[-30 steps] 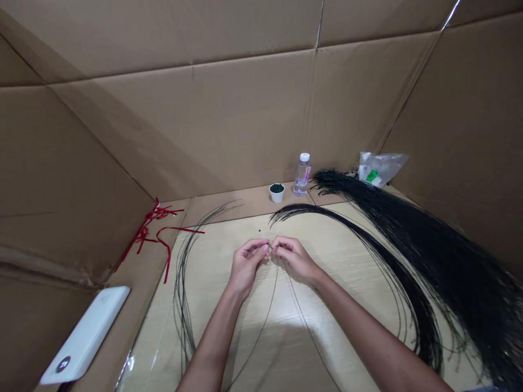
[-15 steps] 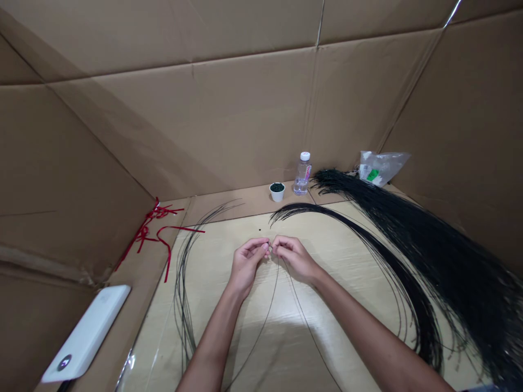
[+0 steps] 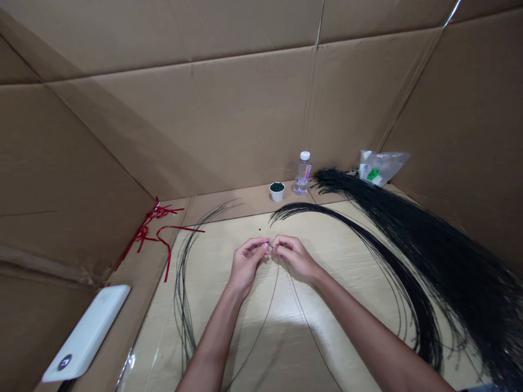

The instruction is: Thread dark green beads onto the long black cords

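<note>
Two grips meet at the centre: the left hand (image 3: 245, 264) and the right hand (image 3: 295, 256) each pinch narrow, thumb to fingertip, on a thin black strand (image 3: 266, 313), their tips almost touching. Something tiny sits between the tips, too small to identify. The work in hand looks like fine fingertip work at the strand's ends; a further move there would, I judge, call for steady tips and a light pull, as the strand looks springy. From the pinch the strand drops in two arcs across the tabletop (image 3: 220, 239) toward the person. Loose strands (image 3: 182, 283) curve at the left, a thick black bundle (image 3: 429, 245) sweeps right, and a white cup of dark beads (image 3: 277, 190) stands beyond, beside a water bottle (image 3: 303, 173)
</note>
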Demonstrator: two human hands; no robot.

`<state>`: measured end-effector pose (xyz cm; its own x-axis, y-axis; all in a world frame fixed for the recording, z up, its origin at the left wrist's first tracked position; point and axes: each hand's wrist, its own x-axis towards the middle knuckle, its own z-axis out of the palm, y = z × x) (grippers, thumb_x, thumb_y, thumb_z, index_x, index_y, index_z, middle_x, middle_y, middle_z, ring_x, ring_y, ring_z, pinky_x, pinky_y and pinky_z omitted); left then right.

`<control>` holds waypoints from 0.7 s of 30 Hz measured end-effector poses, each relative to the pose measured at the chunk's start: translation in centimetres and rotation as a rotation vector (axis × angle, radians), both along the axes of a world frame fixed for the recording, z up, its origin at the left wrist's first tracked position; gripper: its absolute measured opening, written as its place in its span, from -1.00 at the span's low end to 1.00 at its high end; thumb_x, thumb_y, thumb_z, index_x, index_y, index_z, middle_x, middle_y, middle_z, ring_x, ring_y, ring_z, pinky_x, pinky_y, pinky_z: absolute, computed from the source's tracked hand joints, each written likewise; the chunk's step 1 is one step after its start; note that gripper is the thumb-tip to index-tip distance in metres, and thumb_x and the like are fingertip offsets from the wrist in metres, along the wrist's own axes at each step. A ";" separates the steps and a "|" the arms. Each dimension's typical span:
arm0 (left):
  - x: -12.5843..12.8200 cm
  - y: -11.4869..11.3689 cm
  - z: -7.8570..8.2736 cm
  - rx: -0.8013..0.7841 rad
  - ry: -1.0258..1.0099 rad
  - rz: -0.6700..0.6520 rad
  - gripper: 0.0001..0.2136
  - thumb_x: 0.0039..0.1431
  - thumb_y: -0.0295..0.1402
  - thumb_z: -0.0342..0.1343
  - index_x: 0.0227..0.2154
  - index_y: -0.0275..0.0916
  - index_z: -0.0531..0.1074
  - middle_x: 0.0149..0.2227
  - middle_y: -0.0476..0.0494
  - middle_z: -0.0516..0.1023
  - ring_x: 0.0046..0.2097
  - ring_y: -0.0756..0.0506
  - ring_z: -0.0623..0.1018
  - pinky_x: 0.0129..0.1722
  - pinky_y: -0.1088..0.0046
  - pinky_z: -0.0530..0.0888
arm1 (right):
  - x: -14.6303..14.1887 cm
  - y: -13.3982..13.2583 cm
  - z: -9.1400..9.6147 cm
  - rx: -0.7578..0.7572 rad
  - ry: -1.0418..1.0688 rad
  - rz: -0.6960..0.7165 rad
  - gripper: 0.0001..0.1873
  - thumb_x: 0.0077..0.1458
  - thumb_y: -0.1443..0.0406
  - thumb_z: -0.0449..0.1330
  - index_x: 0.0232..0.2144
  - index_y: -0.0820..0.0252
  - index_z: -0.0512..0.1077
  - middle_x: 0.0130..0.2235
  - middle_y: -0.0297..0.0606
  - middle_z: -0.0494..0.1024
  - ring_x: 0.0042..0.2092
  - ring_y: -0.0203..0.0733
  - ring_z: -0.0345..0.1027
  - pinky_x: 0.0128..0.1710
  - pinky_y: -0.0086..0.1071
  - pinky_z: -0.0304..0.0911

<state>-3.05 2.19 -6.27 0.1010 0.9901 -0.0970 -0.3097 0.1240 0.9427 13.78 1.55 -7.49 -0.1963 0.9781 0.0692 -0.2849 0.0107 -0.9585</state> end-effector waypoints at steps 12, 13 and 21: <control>0.0 0.0 -0.2 -0.009 -0.004 -0.006 -0.65 -0.11 -0.24 0.63 -0.25 -0.27 0.76 -0.34 -0.16 0.71 -0.33 -0.01 0.58 -0.23 0.49 0.54 | 0.0 0.0 -0.1 0.003 0.002 0.005 -0.80 0.13 0.23 0.30 -0.50 0.14 0.45 -0.50 -0.38 0.34 -0.41 -0.24 0.13 -0.35 -0.32 -0.01; 0.0 0.0 -0.2 -0.010 -0.005 -0.006 -0.65 -0.12 -0.24 0.63 -0.26 -0.27 0.76 -0.34 -0.15 0.71 -0.33 -0.01 0.58 -0.23 0.49 0.54 | 0.0 0.0 -0.1 0.003 0.001 0.003 -0.80 0.13 0.23 0.30 -0.50 0.14 0.45 -0.50 -0.38 0.34 -0.41 -0.24 0.13 -0.35 -0.32 -0.01; 0.0 -0.1 -0.1 -0.007 0.025 -0.016 -0.64 -0.11 -0.22 0.63 -0.26 -0.27 0.75 -0.34 -0.16 0.71 -0.33 -0.02 0.59 -0.23 0.47 0.54 | -0.1 -0.1 0.1 -0.022 0.014 -0.005 -0.78 0.10 0.20 0.32 -0.51 0.14 0.44 -0.50 -0.37 0.36 -0.41 -0.24 0.13 -0.37 -0.33 -0.02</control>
<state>-3.08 2.13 -6.32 0.1143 0.9877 -0.1068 -0.2842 0.1356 0.9491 13.71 1.48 -7.36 -0.1906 0.9804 0.0506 -0.2979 -0.0087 -0.9546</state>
